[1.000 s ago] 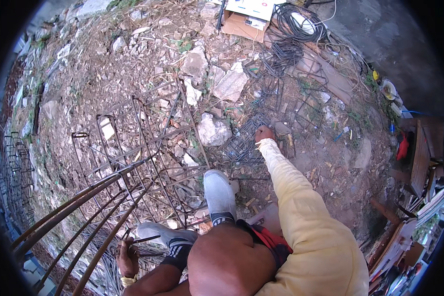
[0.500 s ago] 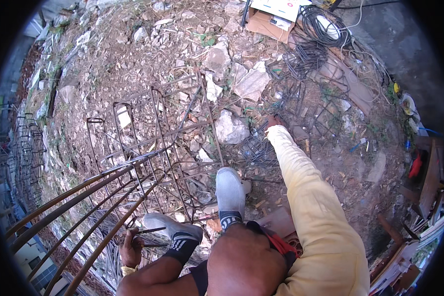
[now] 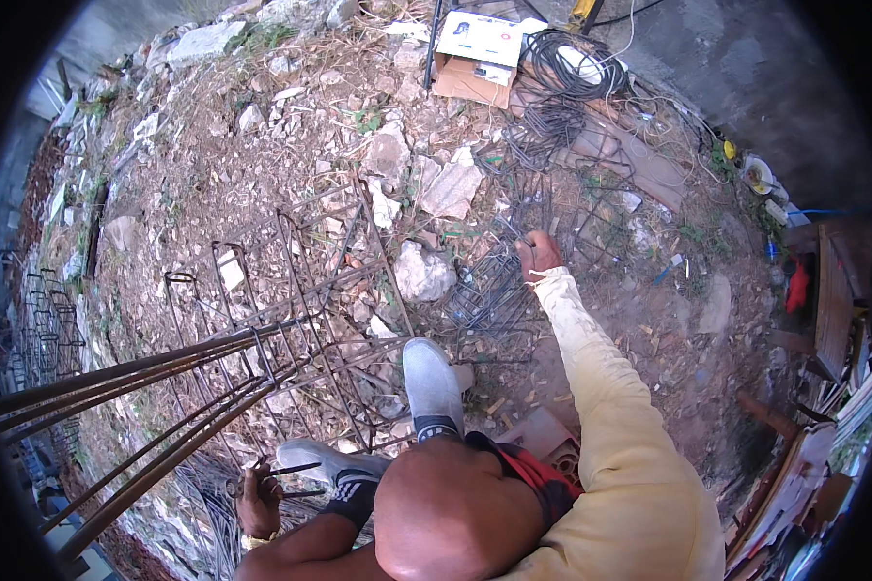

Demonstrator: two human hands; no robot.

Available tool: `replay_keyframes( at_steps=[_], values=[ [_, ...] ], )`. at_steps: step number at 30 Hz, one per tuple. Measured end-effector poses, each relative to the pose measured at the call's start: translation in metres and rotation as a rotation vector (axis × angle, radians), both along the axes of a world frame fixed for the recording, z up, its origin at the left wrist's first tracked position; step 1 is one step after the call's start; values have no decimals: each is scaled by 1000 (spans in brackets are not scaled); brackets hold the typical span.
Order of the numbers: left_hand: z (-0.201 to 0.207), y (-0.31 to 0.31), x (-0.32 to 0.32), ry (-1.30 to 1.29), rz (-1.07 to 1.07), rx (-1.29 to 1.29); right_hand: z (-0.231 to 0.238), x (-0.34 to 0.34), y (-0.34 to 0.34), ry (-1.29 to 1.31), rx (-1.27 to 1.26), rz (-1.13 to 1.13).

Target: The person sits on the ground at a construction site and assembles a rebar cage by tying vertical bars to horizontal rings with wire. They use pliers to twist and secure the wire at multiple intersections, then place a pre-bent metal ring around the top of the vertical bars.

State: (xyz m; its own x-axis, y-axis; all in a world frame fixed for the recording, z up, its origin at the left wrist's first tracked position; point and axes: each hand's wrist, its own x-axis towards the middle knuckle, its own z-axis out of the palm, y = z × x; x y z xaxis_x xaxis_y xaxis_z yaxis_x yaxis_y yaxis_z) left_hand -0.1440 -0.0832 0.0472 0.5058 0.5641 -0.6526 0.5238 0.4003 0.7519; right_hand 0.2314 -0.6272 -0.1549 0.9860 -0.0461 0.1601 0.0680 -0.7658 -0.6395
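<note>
Compared with half a second ago, the right hand (image 3: 541, 254) sits farther from the white rock (image 3: 424, 272), now at the upper right edge of the heap of bent steel rods (image 3: 482, 296), which lies on the ground just right of that rock; its fingers look curled, but I cannot tell whether they grip a rod. The left hand (image 3: 257, 504), near the left shoe (image 3: 315, 456), still has its fingers closed around a dark two-armed tool (image 3: 295, 470).
</note>
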Motion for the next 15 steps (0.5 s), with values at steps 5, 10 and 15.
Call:
replay_keyframes(
  at_steps=[5, 10, 15],
  values=[
    [7, 3, 8, -40, 108, 55, 137, -15, -22, 15, 698, -252],
    [40, 31, 27, -402, 449, 183, 233, -22, -43, -54, 921, -186],
    [163, 33, 41, -790, 370, 372, 394, -33, 17, -214, 1103, 381]
  ],
)
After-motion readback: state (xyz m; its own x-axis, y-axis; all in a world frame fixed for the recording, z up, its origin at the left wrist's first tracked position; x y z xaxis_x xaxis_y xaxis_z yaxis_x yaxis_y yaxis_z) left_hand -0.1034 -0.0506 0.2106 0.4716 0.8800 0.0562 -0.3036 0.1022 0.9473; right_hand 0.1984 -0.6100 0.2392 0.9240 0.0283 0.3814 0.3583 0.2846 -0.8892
